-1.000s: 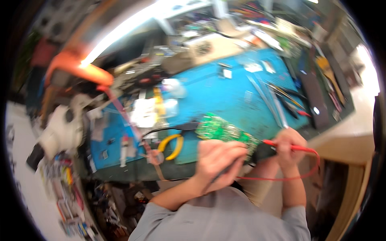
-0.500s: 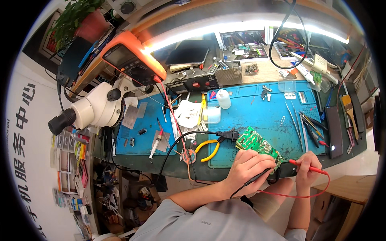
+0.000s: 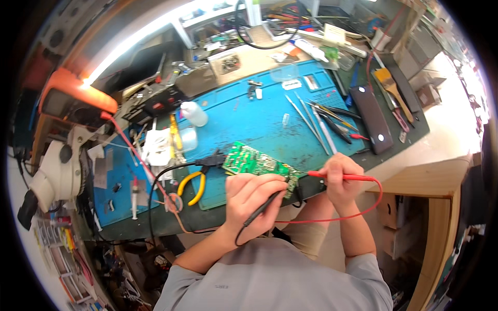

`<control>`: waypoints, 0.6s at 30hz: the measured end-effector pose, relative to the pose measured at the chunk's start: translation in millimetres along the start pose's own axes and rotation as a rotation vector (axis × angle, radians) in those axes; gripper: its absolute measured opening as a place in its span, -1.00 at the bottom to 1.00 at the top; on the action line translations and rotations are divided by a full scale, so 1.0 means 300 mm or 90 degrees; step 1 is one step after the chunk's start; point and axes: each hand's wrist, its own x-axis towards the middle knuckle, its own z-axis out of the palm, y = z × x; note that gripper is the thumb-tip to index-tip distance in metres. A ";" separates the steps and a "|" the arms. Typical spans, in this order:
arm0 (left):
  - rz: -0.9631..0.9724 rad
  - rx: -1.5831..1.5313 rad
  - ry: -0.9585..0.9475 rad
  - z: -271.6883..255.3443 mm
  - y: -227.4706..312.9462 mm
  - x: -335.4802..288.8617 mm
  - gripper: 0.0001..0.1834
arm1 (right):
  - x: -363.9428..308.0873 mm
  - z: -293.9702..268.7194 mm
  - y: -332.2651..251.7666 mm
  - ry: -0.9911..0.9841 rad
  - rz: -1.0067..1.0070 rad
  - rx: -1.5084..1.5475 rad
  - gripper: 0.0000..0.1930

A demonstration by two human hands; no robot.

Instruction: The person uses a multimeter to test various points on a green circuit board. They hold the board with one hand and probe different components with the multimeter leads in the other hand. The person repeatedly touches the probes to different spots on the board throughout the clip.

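A green circuit board (image 3: 254, 161) lies solder side up at the front of the blue mat, tilted over its near edge. My left hand (image 3: 254, 199) is closed round a black multimeter probe (image 3: 263, 208), its fingers resting over the board's near edge; the probe's tip is hidden. In my right hand (image 3: 341, 177) a red multimeter probe (image 3: 316, 174) is pinched, its thin tip pointing left at the board's right end. Whether that tip touches the board I cannot tell. A black power plug (image 3: 211, 159) on a cable meets the board's left end.
Yellow-handled pliers (image 3: 193, 187) lie left of the board. An orange multimeter (image 3: 78, 96) and a white microscope (image 3: 54, 168) stand at the left. Tweezers (image 3: 306, 122), cutters and a dark phone (image 3: 371, 119) lie at the right. A white bottle (image 3: 194, 113) stands on the blue mat (image 3: 249, 114).
The view has swung to the right, so the bench appears shifted left and tilted. Both hands keep their probes at the board, with little change between them.
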 end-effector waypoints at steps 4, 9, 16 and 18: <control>-0.004 0.002 -0.007 0.009 0.008 0.000 -0.78 | -0.002 -0.007 0.002 0.004 -0.008 0.027 -0.77; -0.002 0.013 -0.010 0.004 0.003 -0.002 -0.76 | -0.003 -0.004 0.000 -0.005 -0.007 0.017 -0.76; -0.004 0.015 -0.009 0.004 0.001 -0.003 -0.75 | 0.000 0.001 0.007 -0.005 -0.020 0.019 -0.78; -0.004 0.015 -0.012 0.004 0.002 -0.002 -0.76 | 0.001 -0.001 0.009 -0.007 -0.029 0.020 -0.79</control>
